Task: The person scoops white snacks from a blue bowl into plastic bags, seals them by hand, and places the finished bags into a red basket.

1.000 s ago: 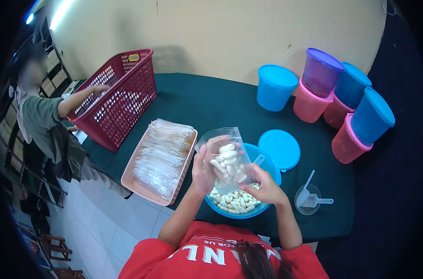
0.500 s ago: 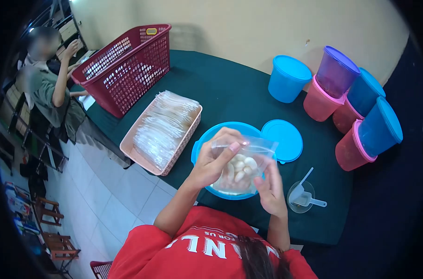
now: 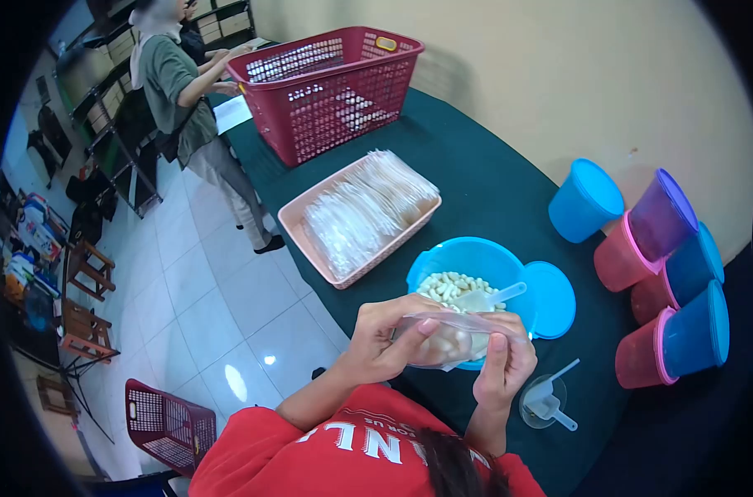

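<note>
My left hand (image 3: 390, 341) pinches one end of a clear zip bag (image 3: 444, 340) along its top edge. At the other end of that edge, my right hand (image 3: 505, 364) grips the bag between thumb and fingers. White, rounded pieces show blurrily through the plastic. Just beyond my hands is a blue tub (image 3: 476, 253) holding many small white oval pieces (image 3: 447, 286). A scoop (image 3: 502, 293) with a pale handle rests in the tub. The bag and my hands hide the tub's near side.
A pink basket (image 3: 331, 277) of stacked clear bags stands left of the tub, below a maroon basket (image 3: 331, 124). A blue lid (image 3: 552, 302), a bowl with scoops (image 3: 545, 403) and stacked coloured canisters (image 3: 646, 215) are on the right. A person (image 3: 178, 91) stands far left.
My view has swung left and the things appear shifted right. The bag has come lower and nearer to me, its top edge now turned toward me. The scoop in the tub has come into view.
</note>
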Motion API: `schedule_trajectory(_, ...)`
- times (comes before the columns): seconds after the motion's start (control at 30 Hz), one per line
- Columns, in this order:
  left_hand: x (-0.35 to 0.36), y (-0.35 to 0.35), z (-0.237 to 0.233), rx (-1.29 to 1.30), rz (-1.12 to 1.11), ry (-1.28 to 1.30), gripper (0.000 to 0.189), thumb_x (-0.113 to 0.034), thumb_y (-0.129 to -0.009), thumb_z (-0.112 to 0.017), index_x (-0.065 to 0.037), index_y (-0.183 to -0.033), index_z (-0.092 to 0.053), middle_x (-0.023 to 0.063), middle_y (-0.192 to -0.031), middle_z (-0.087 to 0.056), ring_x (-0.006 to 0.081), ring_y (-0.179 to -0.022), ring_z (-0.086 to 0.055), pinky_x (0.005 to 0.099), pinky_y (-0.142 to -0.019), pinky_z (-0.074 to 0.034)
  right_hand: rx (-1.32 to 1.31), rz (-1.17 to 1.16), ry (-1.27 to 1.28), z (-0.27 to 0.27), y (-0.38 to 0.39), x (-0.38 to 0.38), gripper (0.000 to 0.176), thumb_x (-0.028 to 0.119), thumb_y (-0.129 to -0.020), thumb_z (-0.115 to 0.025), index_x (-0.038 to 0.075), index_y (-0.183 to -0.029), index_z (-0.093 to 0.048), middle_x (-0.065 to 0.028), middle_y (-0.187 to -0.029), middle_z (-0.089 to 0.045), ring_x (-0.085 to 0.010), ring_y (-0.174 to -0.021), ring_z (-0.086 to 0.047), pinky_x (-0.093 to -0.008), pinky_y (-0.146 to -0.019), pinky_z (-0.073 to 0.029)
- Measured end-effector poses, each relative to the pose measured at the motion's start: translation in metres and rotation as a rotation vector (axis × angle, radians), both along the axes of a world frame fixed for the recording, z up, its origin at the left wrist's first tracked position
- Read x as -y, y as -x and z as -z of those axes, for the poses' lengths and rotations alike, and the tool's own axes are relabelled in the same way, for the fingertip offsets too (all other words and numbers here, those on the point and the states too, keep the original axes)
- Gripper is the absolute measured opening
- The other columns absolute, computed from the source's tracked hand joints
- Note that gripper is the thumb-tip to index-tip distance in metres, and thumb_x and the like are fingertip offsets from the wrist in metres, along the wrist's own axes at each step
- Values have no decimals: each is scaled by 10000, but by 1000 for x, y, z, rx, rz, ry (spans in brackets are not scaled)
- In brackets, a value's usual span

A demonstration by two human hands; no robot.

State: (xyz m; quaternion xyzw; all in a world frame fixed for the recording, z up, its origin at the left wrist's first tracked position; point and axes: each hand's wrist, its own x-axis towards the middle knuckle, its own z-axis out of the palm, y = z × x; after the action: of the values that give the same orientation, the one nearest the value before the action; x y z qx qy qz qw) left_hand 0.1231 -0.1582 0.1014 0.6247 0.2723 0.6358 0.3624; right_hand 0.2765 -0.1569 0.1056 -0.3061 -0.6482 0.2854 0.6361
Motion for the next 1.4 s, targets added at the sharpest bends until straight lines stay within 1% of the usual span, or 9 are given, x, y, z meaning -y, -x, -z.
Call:
schedule_trajectory(0.13, 3, 27, -5, -101, -12, -97, 144, -25, -765, -565, 21, -894, -609, 148, -867, -624, 246, -828, -602, 326, -754, -462, 22, 75, -163, 4, 22, -4, 148, 107, -814, -479, -22, -795, -550, -148, -734, -592, -234, -662, -575, -394, -720, -466)
schedule_trajectory(0.23, 10, 53, -2, -129, -36, -89, 125, 5, -729, -589, 19, -848, -625, 145, -836, -628, 254, -821, -601, 344, -766, -463, 34, -4, -123, 6, 46, -1, 142, 100, -806, -476, -20, -788, -549, -149, -723, -589, -238, -690, -581, -420, -725, -470)
schedule_trajectory(0.4, 23, 110, 7, -110, -187, -41, 115, -9, -709, -597, 25, -814, -626, 143, -804, -629, 247, -786, -606, 325, -732, -471, -69, -246, 108, 4, 110, 4, 139, -26, -674, -611, -20, -804, -562, -144, -739, -602, -236, -683, -591, -357, -728, -474)
schedule_trajectory(0.53, 33, 156, 13, -92, -177, 13, 123, -12, -688, -629, 12, -809, -627, 127, -773, -627, 213, -743, -608, 293, -689, -475, -87, -333, -38, 21, 161, -5, 118, -24, -681, -603, -21, -791, -559, -132, -731, -602, -233, -680, -591, -337, -720, -476)
schedule_trajectory(0.67, 40, 203, 21, -90, -229, 7, 113, 7, -667, -653, 6, -777, -627, 104, -739, -624, 197, -694, -598, 275, -648, -474, -7, -471, 55, 27, 207, 1, 134, -11, -694, -600, -26, -815, -546, -123, -778, -588, -210, -715, -583, -308, -698, -461)
schedule_trajectory(0.83, 54, 248, 21, -180, -430, -34, 73, 14, -700, -625, 4, -770, -608, 114, -708, -615, 211, -671, -587, 300, -607, -468, -95, -520, 184, 20, 263, 4, 163, 24, -712, -621, -14, -857, -559, -133, -854, -575, -190, -788, -573, -275, -690, -451)
schedule_trajectory(0.9, 56, 263, 23, -178, -414, -41, 93, 9, -702, -623, 8, -793, -606, 119, -723, -617, 215, -684, -590, 301, -621, -468, -12, -554, 36, 28, 280, -2, 169, 38, -704, -639, 5, -860, -584, -121, -839, -582, -187, -773, -578, -264, -680, -453)
schedule_trajectory(1.17, 56, 304, 24, -318, -443, 65, 149, 12, -704, -610, 26, -853, -607, 134, -767, -623, 233, -732, -597, 312, -674, -466, 16, -406, 6, 43, 328, -13, 199, -20, -640, -665, 27, -828, -623, -99, -795, -599, -171, -710, -591, -253, -624, -464)
schedule_trajectory(1.4, 19, 325, 43, -66, -430, 158, 67, 28, -672, -626, 21, -738, -620, 137, -728, -623, 225, -678, -606, 328, -667, -498, -108, -591, 176, 49, 344, -47, 117, -12, -630, -705, 20, -716, -632, -66, -668, -571, -120, -580, -503, -228, -509, -372)
